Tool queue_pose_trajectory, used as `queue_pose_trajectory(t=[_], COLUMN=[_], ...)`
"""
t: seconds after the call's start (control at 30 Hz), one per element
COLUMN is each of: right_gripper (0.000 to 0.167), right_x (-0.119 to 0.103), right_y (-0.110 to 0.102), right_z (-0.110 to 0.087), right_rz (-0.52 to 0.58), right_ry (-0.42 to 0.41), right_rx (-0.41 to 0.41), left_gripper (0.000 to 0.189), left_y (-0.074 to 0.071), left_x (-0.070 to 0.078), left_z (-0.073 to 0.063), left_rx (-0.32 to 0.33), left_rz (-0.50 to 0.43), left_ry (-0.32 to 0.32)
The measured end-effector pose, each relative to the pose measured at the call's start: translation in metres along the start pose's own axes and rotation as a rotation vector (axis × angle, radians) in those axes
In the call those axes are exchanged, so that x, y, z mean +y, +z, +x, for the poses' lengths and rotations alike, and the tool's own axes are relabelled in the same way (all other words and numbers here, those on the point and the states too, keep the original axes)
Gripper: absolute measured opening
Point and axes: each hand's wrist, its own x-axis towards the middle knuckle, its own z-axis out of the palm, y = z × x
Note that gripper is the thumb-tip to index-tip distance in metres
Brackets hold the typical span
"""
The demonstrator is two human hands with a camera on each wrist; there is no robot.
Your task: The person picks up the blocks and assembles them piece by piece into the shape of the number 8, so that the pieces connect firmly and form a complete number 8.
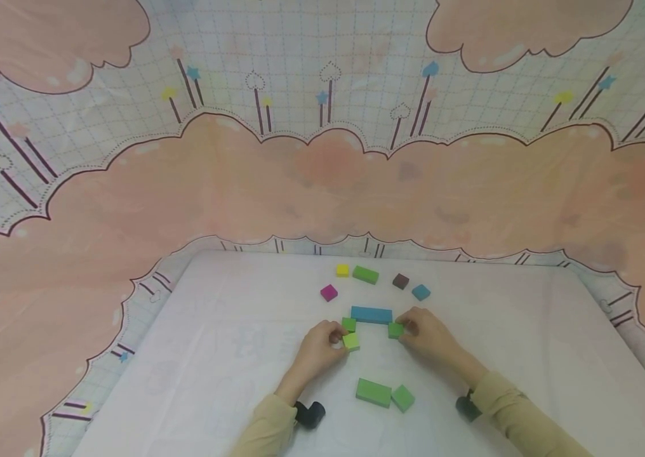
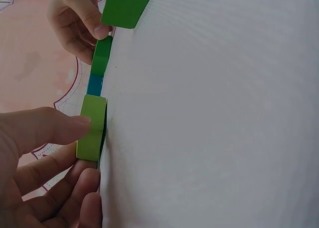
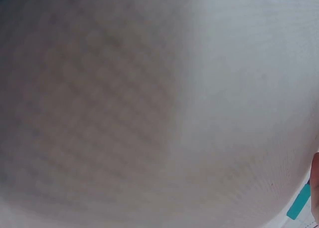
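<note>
My left hand (image 1: pixel 317 348) pinches a light green block (image 1: pixel 352 343) between thumb and fingers, just in front of a green block (image 1: pixel 348 324). That green block sits by the left end of a long blue block (image 1: pixel 371 315). At the blue block's right end, my right hand (image 1: pixel 432 335) grips another green block (image 1: pixel 395 331) by its right side. In the left wrist view, the thumb lies on the face of the light green block (image 2: pixel 92 128), low over the table. Blur fills most of the right wrist view; a teal-looking block (image 3: pixel 299 203) and a fingertip show at its edge.
Nearer me lie a long green block (image 1: pixel 373 393) and a green block (image 1: pixel 403 398) beside it. Behind the blue block are a yellow block (image 1: pixel 342 270), a green block (image 1: pixel 365 274), a magenta block (image 1: pixel 329 292), a dark brown block (image 1: pixel 400 281) and a small blue block (image 1: pixel 421 292).
</note>
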Motion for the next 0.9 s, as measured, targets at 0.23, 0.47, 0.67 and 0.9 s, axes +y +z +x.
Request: queue_pose_trajectory(t=[0.23,0.47,0.67,0.9], right_gripper=[0.028,0.028,0.028,0.029], right_x=[0.0003,-0.0013,-0.0012,-0.0007], right_y=[0.0007,0.0001,0.0001,0.0008], right_z=[0.0002,-0.0013,-0.002,-0.0013], right_rz=[-0.008,-0.002,-0.002,-0.01], right_ry=[0.001,0.015,0.015,-0.005], right_rx=[0.0,0.0,0.0,0.005], left_gripper=[0.026,0.027,0.027,0.028], left_y=[0.0002,0.0005,0.0008,0.0016], left_x=[-0.0002,-0.0001,-0.0009,-0.0022], left_z=[0.0009,0.0007,0.0015,0.0017], left_rx=[-0.007,-0.008,0.001,-0.001], left_rz=[-0.016,-0.021,-0.017,-0.021], left_ry=[-0.007,-0.015,-0.009,-0.009])
